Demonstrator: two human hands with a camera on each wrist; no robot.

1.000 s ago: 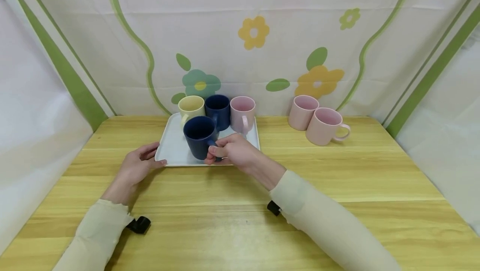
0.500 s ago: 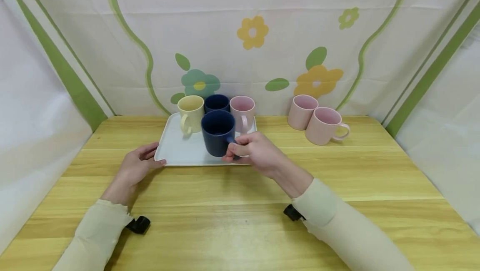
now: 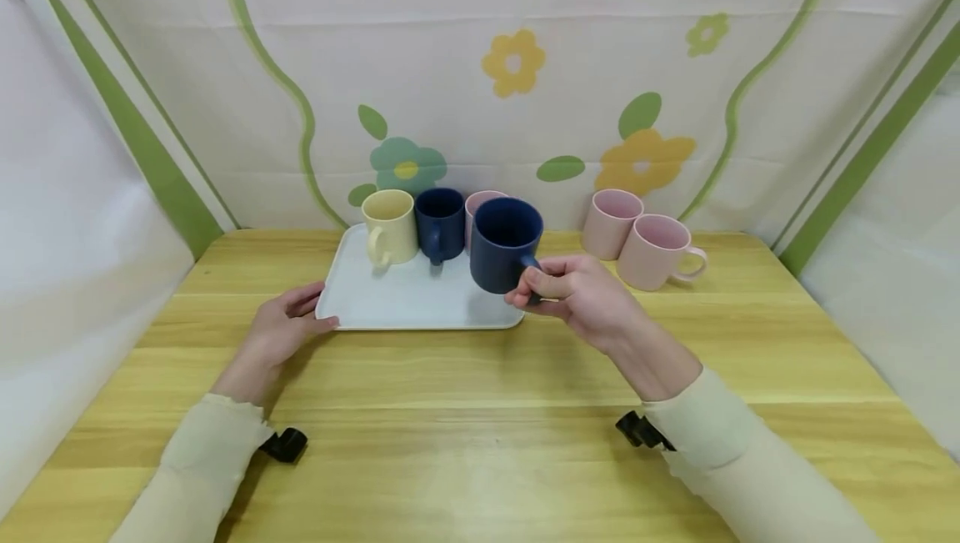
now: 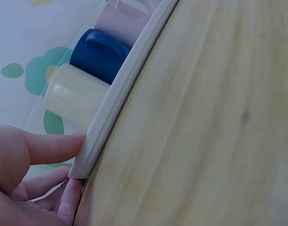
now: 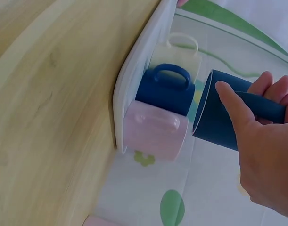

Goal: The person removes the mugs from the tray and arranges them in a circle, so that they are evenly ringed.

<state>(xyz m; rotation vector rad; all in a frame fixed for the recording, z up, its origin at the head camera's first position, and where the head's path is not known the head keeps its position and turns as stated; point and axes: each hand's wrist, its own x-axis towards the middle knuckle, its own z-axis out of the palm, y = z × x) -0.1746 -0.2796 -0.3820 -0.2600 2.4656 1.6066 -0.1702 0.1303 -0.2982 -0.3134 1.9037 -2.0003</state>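
My right hand (image 3: 588, 297) pinches the handle of a navy mug (image 3: 493, 259), held upright above the right end of the white tray (image 3: 405, 301). In the right wrist view, the thumb lies along this navy mug (image 5: 219, 113) near its rim. My left hand (image 3: 279, 333) holds the tray's near left corner; in the left wrist view, its thumb (image 4: 59, 147) and fingertips meet the tray edge (image 4: 113, 110) from two sides. At the tray's back stand a pale yellow mug (image 3: 393, 230), another navy mug (image 3: 441, 222) and a pink mug (image 5: 153, 132), partly hidden in the head view.
Two more pink mugs stand to the right of the tray, one at the back (image 3: 609, 230) and one with its handle pointing right (image 3: 652, 255). The wooden table (image 3: 465, 418) runs up to a flower-patterned cloth (image 3: 450, 67) behind. White cloth hangs at both sides.
My right hand has lifted the navy mug off the tray's front left and carried it rightward, past the other navy mug. My left hand stays at the tray corner.
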